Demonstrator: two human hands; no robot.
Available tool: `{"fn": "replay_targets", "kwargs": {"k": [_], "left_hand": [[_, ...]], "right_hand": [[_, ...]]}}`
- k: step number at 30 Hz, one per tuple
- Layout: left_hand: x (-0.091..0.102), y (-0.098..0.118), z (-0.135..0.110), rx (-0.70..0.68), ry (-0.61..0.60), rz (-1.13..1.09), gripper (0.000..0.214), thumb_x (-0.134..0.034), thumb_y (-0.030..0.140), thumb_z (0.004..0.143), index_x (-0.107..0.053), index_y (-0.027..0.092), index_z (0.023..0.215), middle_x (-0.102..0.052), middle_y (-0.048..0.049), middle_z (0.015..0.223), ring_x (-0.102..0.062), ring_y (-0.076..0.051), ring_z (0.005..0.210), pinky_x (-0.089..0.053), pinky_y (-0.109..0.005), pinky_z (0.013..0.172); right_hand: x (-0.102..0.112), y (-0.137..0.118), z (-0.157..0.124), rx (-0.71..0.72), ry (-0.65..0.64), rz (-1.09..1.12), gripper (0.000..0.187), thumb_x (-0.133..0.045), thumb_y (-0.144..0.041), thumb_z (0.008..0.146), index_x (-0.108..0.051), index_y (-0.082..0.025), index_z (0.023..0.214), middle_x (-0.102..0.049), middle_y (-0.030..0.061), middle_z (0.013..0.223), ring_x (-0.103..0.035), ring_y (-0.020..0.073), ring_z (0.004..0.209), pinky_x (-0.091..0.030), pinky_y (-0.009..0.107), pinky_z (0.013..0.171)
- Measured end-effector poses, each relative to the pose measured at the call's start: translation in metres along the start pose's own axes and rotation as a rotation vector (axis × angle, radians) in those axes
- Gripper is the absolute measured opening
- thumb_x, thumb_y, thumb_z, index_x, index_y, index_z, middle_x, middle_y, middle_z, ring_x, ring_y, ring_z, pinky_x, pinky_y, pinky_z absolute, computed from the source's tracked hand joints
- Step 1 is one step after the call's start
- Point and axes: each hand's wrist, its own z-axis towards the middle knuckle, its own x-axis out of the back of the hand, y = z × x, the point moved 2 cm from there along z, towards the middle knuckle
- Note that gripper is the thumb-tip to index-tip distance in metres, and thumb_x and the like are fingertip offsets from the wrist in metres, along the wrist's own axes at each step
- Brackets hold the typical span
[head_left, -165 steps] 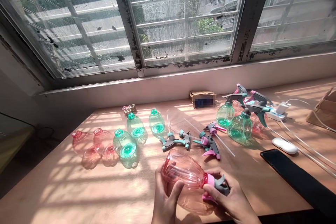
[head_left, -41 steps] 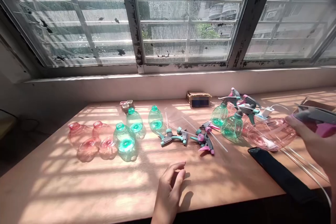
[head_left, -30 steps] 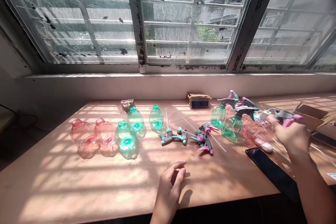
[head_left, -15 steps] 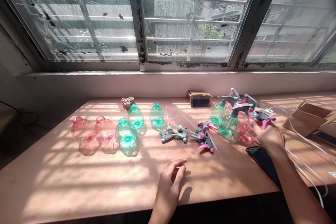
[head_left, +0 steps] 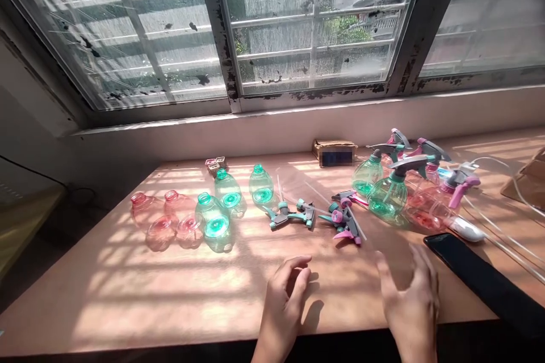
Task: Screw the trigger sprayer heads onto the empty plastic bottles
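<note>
My left hand rests on the wooden table near its front edge, fingers loosely curled and apart, holding nothing. My right hand hovers just right of it, fingers spread and empty, slightly blurred. The assembled pink spray bottle stands beside two assembled green spray bottles at the right. Loose trigger heads, teal and pink, lie in the middle beyond both hands. Open green bottles and open pink bottles stand at the left.
A black phone lies at the right front edge. A white oval case and white cables are beside it. A small cardboard box sits at the back under the window. Brown cardboard shows at far right.
My right hand set the pink spray bottle down among the assembled bottles, let go and drew back toward the front edge. The left hand stayed on the table.
</note>
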Motion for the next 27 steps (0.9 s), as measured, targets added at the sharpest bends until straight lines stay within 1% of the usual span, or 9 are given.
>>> {"fn": "replay_targets", "kwargs": {"k": [4,7,11,14,16,19,22,25,27], "left_hand": [[0.0,-0.005,-0.003,-0.009,0.1,-0.019,0.032,-0.057,0.046,0.099,-0.068,0.024,0.12,-0.067,-0.012,0.133,-0.071,-0.027,0.112,-0.059,-0.04,0.095],[0.016,0.004,-0.005,-0.105,0.396,0.053,0.033,-0.057,0.048,0.099,-0.063,0.03,0.126,-0.058,-0.0079,0.148,-0.062,-0.027,0.126,-0.053,-0.043,0.105],[0.063,0.038,0.009,-0.368,0.773,0.342,0.043,-0.067,0.049,0.093,-0.057,0.03,0.131,-0.053,-0.0087,0.154,-0.055,-0.032,0.136,-0.043,-0.049,0.114],[0.104,0.063,0.04,-0.461,0.76,0.783,0.07,-0.067,0.059,0.088,-0.05,0.018,0.142,-0.049,-0.0198,0.155,-0.034,-0.041,0.15,-0.022,-0.06,0.124],[0.127,0.069,0.064,-0.324,0.705,0.907,0.085,-0.066,0.066,0.084,-0.043,0.014,0.148,-0.04,-0.0245,0.16,-0.024,-0.047,0.153,-0.02,-0.067,0.122],[0.148,0.068,0.086,-0.29,0.667,0.917,0.065,-0.066,0.063,0.082,-0.059,0.02,0.13,-0.046,-0.0181,0.157,-0.04,-0.046,0.144,-0.028,-0.065,0.119],[0.156,0.058,0.09,-0.277,0.692,0.87,0.053,-0.062,0.061,0.084,-0.064,0.021,0.118,-0.056,-0.0164,0.146,-0.052,-0.043,0.134,-0.036,-0.061,0.115],[0.16,0.043,0.087,-0.232,0.725,0.788,0.062,-0.063,0.062,0.083,-0.058,0.019,0.128,-0.064,-0.0168,0.132,-0.057,-0.041,0.128,-0.04,-0.06,0.113],[0.161,0.037,0.088,-0.203,0.721,0.733,0.077,-0.065,0.063,0.081,-0.048,0.016,0.139,-0.06,-0.0202,0.138,-0.054,-0.041,0.133,-0.039,-0.06,0.114]], "right_hand": [[-0.015,0.001,-0.002,0.09,-0.308,-0.241,0.094,-0.026,-0.081,0.095,-0.054,-0.01,0.149,-0.044,0.0269,0.159,-0.047,0.0509,0.14,-0.042,0.068,0.11],[-0.019,0.007,-0.003,0.191,-0.364,-0.345,0.09,-0.016,-0.073,0.101,-0.053,-0.008,0.15,-0.047,0.0257,0.157,-0.051,0.0455,0.138,-0.038,0.064,0.115],[-0.025,0.011,-0.01,0.28,-0.381,-0.399,0.084,-0.013,-0.065,0.103,-0.056,-0.008,0.147,-0.055,0.0228,0.152,-0.051,0.04,0.14,-0.034,0.062,0.118],[-0.028,0.011,-0.011,0.285,-0.38,-0.409,0.081,-0.015,-0.062,0.103,-0.055,-0.007,0.147,-0.057,0.0213,0.151,-0.049,0.0383,0.142,-0.032,0.06,0.12],[-0.029,0.012,-0.011,0.284,-0.377,-0.403,0.081,-0.016,-0.062,0.103,-0.056,-0.007,0.146,-0.057,0.0213,0.151,-0.049,0.0386,0.142,-0.032,0.06,0.12],[-0.029,0.013,-0.011,0.285,-0.384,-0.384,0.08,-0.017,-0.062,0.102,-0.056,-0.007,0.145,-0.057,0.0217,0.15,-0.049,0.0389,0.141,-0.032,0.061,0.119],[-0.027,0.015,-0.014,0.277,-0.395,-0.366,0.076,-0.021,-0.06,0.102,-0.051,-0.008,0.148,-0.056,0.0214,0.152,-0.047,0.0372,0.143,-0.03,0.06,0.121],[-0.027,0.02,-0.015,0.239,-0.403,-0.336,0.071,-0.028,-0.059,0.102,-0.043,-0.012,0.153,-0.051,0.0203,0.155,-0.046,0.0371,0.144,-0.028,0.059,0.123],[-0.028,0.024,-0.011,0.204,-0.417,-0.289,0.068,-0.034,-0.059,0.102,-0.043,-0.015,0.153,-0.048,0.0196,0.158,-0.046,0.0401,0.143,-0.03,0.061,0.121]]}}
